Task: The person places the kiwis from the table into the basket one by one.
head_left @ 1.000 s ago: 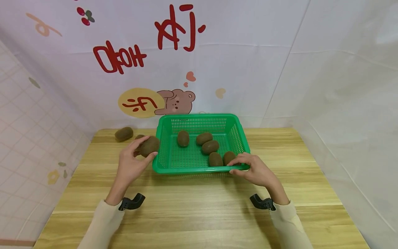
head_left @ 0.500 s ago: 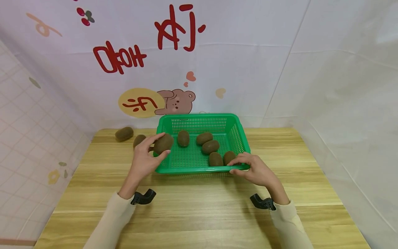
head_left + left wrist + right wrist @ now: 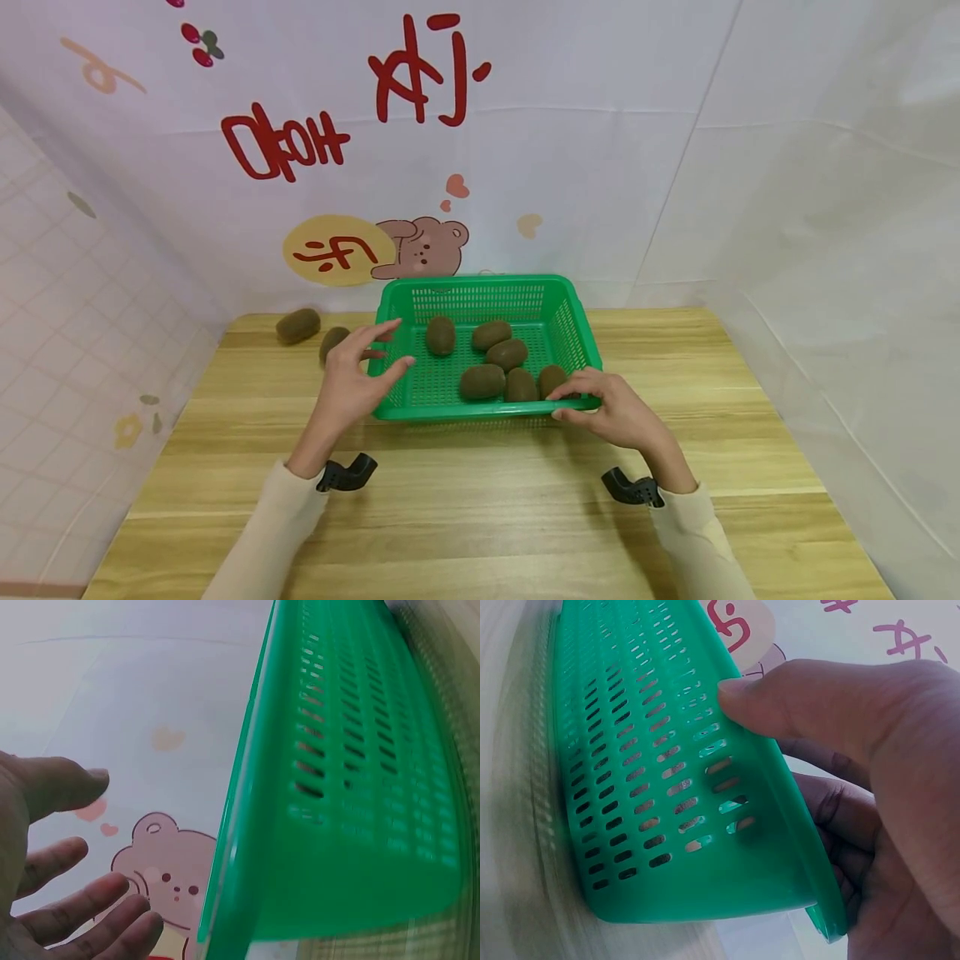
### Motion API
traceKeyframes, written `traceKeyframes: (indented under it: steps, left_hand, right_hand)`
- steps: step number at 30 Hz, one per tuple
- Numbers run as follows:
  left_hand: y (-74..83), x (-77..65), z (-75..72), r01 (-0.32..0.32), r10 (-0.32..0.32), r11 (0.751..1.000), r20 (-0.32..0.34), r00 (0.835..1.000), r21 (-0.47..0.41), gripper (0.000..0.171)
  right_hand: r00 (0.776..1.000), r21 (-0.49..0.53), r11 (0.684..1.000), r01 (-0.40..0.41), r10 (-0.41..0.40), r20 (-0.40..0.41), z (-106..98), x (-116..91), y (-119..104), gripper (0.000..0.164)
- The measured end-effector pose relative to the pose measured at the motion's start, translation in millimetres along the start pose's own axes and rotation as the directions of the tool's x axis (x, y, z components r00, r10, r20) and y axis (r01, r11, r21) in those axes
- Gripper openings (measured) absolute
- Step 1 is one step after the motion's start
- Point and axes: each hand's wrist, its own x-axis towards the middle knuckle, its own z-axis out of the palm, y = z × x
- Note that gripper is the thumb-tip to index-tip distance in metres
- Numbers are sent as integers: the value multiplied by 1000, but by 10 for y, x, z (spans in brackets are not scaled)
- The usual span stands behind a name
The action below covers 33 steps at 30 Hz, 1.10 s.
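Observation:
A green plastic basket [image 3: 472, 408] with slotted walls stands on the wooden table. Inside it lie several brown kiwis, one kiwi [image 3: 482, 382] near the front wall and another kiwi [image 3: 440, 336] at the back left. Over the basket's left rim hovers my left hand [image 3: 358, 367], thumb and fingers spread with nothing between them; the left wrist view shows the same spread fingers [image 3: 112, 922] above the rim. My right hand [image 3: 611, 404] grips the front right corner of the rim, thumb outside and fingers inside, as the right wrist view also shows.
Two kiwis lie on the table left of the basket: one kiwi [image 3: 297, 326] near the back edge, another kiwi [image 3: 333, 343] partly behind my left hand. A white printed sheet [image 3: 600, 167] hangs right behind the table [image 3: 480, 508].
My left hand has carried a kiwi rightward over the basket and let it go; it now lies near the front wall. My right hand keeps its grip on the rim.

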Motion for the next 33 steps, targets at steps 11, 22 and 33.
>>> traceKeyframes:
  steps: [11, 22, 33]
  left_hand:
    - [-132, 31, -184, 108, -107, 993, -24, 994, 50, 70]
    - [-374, 53, -312, 111, -102, 982, -68, 992, 155, 85]
    - [-579, 28, -361, 189, -178, 967, -75, 981, 172, 95]
  right_hand:
    - [1000, 10, 1000, -7, 7, -1, -4, 2, -16, 20]
    - [1000, 22, 1000, -9, 9, 3, 6, -1, -4, 19]
    - [1000, 24, 1000, -12, 12, -3, 6, -2, -8, 20]
